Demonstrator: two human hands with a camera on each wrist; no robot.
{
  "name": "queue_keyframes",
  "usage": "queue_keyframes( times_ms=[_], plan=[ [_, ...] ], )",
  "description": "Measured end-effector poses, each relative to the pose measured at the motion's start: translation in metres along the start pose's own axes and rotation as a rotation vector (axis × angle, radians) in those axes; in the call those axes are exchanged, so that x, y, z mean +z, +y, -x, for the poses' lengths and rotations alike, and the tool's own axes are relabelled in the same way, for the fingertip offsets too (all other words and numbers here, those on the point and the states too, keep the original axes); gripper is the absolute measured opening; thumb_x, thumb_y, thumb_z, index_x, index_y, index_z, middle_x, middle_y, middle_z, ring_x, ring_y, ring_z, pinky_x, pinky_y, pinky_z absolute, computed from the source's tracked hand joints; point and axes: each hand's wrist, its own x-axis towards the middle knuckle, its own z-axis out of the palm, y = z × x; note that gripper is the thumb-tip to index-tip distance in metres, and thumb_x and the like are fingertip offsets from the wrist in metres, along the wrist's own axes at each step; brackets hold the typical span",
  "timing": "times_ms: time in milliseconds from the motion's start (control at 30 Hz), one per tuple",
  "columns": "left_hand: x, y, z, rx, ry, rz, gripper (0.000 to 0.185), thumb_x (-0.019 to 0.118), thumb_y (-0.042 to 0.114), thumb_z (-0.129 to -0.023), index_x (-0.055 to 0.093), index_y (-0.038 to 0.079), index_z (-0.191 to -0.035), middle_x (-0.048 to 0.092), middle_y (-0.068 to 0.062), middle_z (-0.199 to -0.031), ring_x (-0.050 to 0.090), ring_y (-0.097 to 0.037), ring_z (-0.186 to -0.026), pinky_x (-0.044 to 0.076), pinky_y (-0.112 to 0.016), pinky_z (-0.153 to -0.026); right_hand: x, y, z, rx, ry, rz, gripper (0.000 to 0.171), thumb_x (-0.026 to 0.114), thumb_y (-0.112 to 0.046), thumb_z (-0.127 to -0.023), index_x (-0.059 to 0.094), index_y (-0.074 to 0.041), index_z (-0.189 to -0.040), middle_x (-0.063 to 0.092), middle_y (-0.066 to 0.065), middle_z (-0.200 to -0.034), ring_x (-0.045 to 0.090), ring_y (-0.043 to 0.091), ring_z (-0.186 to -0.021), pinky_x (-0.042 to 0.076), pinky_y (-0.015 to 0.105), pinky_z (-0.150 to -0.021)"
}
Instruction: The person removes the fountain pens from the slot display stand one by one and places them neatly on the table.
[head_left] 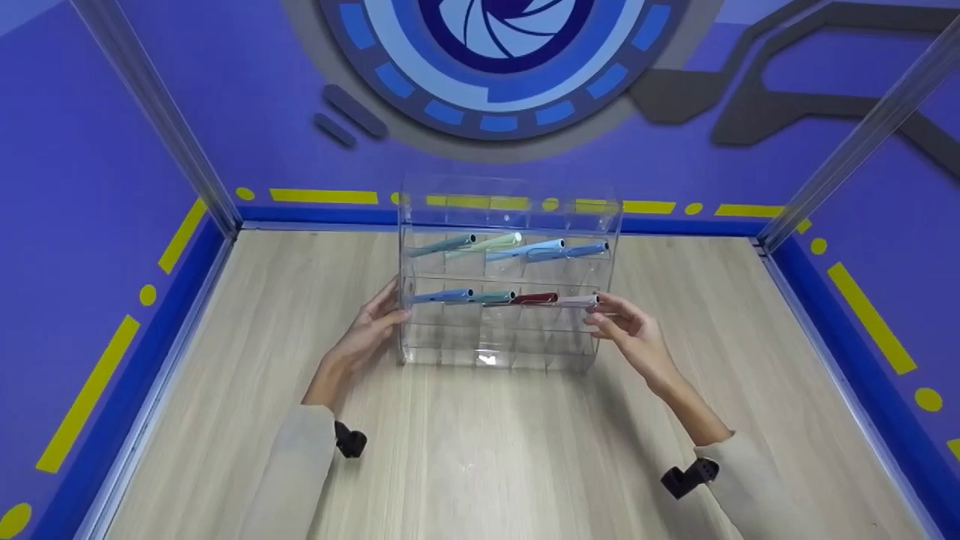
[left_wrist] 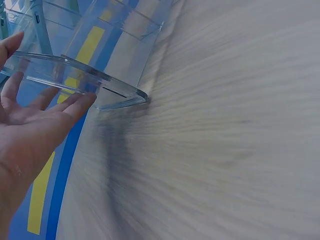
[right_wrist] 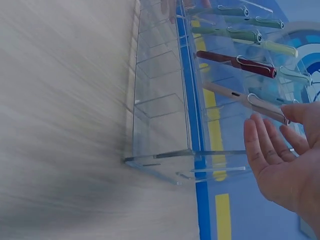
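Rack: clear acrylic pen rack [head_left: 510, 300] upright on desk [head_left: 480, 450], long axis left–right.
Hands: left hand [head_left: 371, 326] and right hand [head_left: 630, 334] flank its ends, fingers straight, gripping nothing; equally near.

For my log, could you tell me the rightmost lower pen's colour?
Pale pink pen, clearest in the head view.

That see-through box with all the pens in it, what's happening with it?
A person has a hand at each side of a clear plastic pen rack that stands on a wooden table. The left hand lies flat against the rack's left wall. The right hand is open by its right side, at the end of a pale pink pen. Eight pens lie in two rows; the bottom slots look empty.
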Motion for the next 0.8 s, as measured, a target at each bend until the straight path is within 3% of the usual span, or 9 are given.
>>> queue_keyframes(
  times_ms=[200,267,367,800],
  plan=[
    [-0.002,0.0,0.004,-0.007,0.006,0.012,0.078,0.06,0.009,-0.102,0.017,0.022,-0.165,0.021,-0.015,-0.17,0.03,-0.035,-0.153,0.023,-0.054,-0.128,0.009,-0.002,-0.006,0.046,0.006,-0.057,0.044,0.06,0.001,-0.101,0.05,0.011,-0.142,0.07,0.013,-0.121,0.073,0.004,-0.098,0.063,0.025,-0.087],
    [-0.001,0.0,0.005,-0.02,0.01,0.018,0.079,0.062,0.009,-0.101,0.018,0.022,-0.165,0.021,-0.016,-0.169,0.029,-0.035,-0.153,0.025,-0.053,-0.128,0.01,-0.002,-0.007,0.054,0.0,-0.066,0.044,0.059,0.001,-0.101,0.05,0.01,-0.143,0.067,0.023,-0.125,0.074,0.005,-0.097,0.063,0.025,-0.086],
    [-0.002,0.001,0.007,-0.018,0.004,0.028,0.081,0.064,0.009,-0.1,0.019,0.023,-0.165,0.021,-0.015,-0.169,0.028,-0.036,-0.154,0.026,-0.053,-0.127,0.014,-0.003,-0.009,0.07,-0.008,-0.085,0.043,0.058,0.001,-0.102,0.051,0.007,-0.144,0.065,0.027,-0.127,0.075,0.007,-0.097,0.063,0.026,-0.086],
    [-0.002,-0.001,0.013,-0.014,-0.007,0.031,0.084,0.068,0.011,-0.098,0.018,0.023,-0.165,0.02,-0.012,-0.169,0.025,-0.036,-0.155,0.03,-0.051,-0.126,0.028,-0.001,-0.017,0.118,-0.021,-0.186,0.039,0.055,0.004,-0.102,0.05,0.009,-0.141,0.073,0.018,-0.12,0.077,0.013,-0.094,0.065,0.033,-0.085]
  ],
)
